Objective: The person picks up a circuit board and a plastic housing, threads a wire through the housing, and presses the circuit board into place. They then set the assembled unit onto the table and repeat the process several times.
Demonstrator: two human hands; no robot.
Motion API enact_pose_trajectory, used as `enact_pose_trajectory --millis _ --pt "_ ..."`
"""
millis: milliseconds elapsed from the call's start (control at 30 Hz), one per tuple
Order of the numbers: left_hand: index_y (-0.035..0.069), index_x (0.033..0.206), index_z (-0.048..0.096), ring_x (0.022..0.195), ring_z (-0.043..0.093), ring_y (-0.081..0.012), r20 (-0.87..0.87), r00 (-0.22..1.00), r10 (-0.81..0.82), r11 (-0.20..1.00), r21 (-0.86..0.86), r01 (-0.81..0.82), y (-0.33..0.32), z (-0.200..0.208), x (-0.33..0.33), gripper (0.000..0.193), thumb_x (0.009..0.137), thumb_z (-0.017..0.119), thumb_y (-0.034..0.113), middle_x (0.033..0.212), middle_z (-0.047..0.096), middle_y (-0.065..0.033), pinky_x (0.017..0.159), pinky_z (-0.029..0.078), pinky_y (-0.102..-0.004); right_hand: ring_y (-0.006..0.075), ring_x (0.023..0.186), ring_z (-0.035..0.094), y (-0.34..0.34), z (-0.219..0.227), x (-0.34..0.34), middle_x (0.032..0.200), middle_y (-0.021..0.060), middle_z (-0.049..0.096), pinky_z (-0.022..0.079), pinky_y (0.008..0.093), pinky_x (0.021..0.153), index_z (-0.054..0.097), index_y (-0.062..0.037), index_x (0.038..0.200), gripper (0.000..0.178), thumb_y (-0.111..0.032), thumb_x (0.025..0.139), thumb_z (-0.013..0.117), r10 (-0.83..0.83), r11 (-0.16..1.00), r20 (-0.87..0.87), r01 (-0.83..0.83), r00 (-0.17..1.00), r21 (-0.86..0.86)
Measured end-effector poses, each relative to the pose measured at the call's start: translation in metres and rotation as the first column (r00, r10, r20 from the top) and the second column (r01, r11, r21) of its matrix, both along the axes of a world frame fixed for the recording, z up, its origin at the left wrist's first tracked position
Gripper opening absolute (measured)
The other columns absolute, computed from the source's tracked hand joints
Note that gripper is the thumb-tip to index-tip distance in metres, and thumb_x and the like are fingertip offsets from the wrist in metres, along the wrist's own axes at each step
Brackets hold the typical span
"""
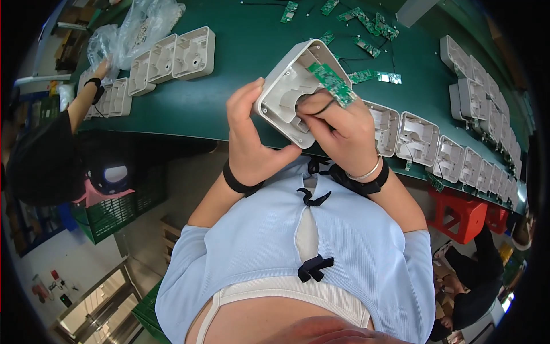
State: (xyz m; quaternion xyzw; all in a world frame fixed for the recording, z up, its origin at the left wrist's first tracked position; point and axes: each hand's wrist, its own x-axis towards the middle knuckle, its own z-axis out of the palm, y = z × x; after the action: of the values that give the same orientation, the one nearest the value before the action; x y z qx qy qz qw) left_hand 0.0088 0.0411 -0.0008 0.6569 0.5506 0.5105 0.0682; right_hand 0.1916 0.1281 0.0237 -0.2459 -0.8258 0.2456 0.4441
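A white plastic housing (279, 90) is tilted up over the table's near edge, its hollow side facing me. My left hand (250, 133) grips it by the left side and lower corner, the thumb along the bottom rim. Inside the hollow, my right hand (350, 131) has its fingers pinched together on a thin black cable (322, 109). A green circuit board (333, 85) lies over the housing's right part, just above the right fingers, apparently joined to that cable. The right fingertips and the cable's end are partly hidden inside the housing.
Loose circuit boards (366, 47) with black cables lie scattered on the green table (240, 34). Rows of white housings (417, 137) stand at right, with more (193, 53) at left beside a clear plastic bag (140, 28). Another person's hand (103, 70) reaches in there. A red stool (458, 215) stands below.
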Motion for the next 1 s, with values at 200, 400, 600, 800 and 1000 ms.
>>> enact_pose_trajectory --millis 200,400,600,800,1000 --pt "0.005 0.156 0.025 0.142 0.046 -0.0342 0.190 0.972 -0.138 0.985 -0.076 0.154 0.001 -0.007 -0.001 0.111 0.066 0.089 0.002 0.158 0.030 -0.0203 0.106 0.055 -0.0454 0.0286 0.098 0.069 0.005 0.005 0.016 0.103 0.0098 0.073 0.053 0.0375 0.081 0.074 -0.0052 0.093 0.021 0.005 0.077 0.081 -0.061 0.994 0.160 0.044 0.985 0.104" --pt "0.006 0.158 0.021 0.145 0.043 -0.0339 0.216 0.954 -0.208 0.969 -0.090 0.231 0.001 -0.003 -0.008 0.112 0.069 0.088 0.000 0.158 0.028 -0.0202 0.107 0.057 -0.0450 0.0309 0.101 0.068 0.004 0.003 0.022 0.109 0.0106 0.072 0.053 0.0429 0.088 0.073 -0.0061 0.094 0.021 0.001 0.076 0.082 -0.183 0.952 -0.087 0.155 0.979 -0.263" --pt "0.003 0.158 0.021 0.142 0.047 -0.0313 0.266 0.945 -0.189 0.961 -0.148 0.234 0.001 -0.001 -0.013 0.112 0.068 0.088 -0.001 0.157 0.030 -0.0185 0.101 0.061 -0.0425 0.0299 0.104 0.069 0.014 0.017 0.032 0.110 0.0087 0.072 0.053 0.0450 0.094 0.070 -0.0062 0.095 0.022 0.000 0.077 0.081 0.026 0.982 0.050 -0.035 0.998 0.188" --pt "0.001 0.158 0.022 0.140 0.050 -0.0292 0.409 0.904 -0.124 0.960 -0.180 0.213 0.001 -0.001 -0.012 0.110 0.068 0.086 -0.003 0.156 0.031 -0.0166 0.097 0.064 -0.0402 0.0305 0.104 0.068 0.008 0.013 0.040 0.111 0.0083 0.072 0.053 0.0457 0.092 0.070 -0.0075 0.095 0.018 -0.003 0.080 0.079 0.146 0.931 0.280 -0.228 0.949 0.286" --pt "0.001 0.158 0.021 0.142 0.049 -0.0297 0.465 0.876 -0.132 0.967 -0.134 0.216 0.008 -0.008 -0.007 0.110 0.068 0.085 -0.003 0.154 0.035 -0.0167 0.106 0.057 -0.0426 0.0294 0.102 0.068 0.013 0.008 0.042 0.110 0.0075 0.071 0.052 0.0442 0.089 0.071 -0.0075 0.097 0.015 -0.007 0.083 0.078 0.225 0.964 0.160 -0.244 0.961 0.108"
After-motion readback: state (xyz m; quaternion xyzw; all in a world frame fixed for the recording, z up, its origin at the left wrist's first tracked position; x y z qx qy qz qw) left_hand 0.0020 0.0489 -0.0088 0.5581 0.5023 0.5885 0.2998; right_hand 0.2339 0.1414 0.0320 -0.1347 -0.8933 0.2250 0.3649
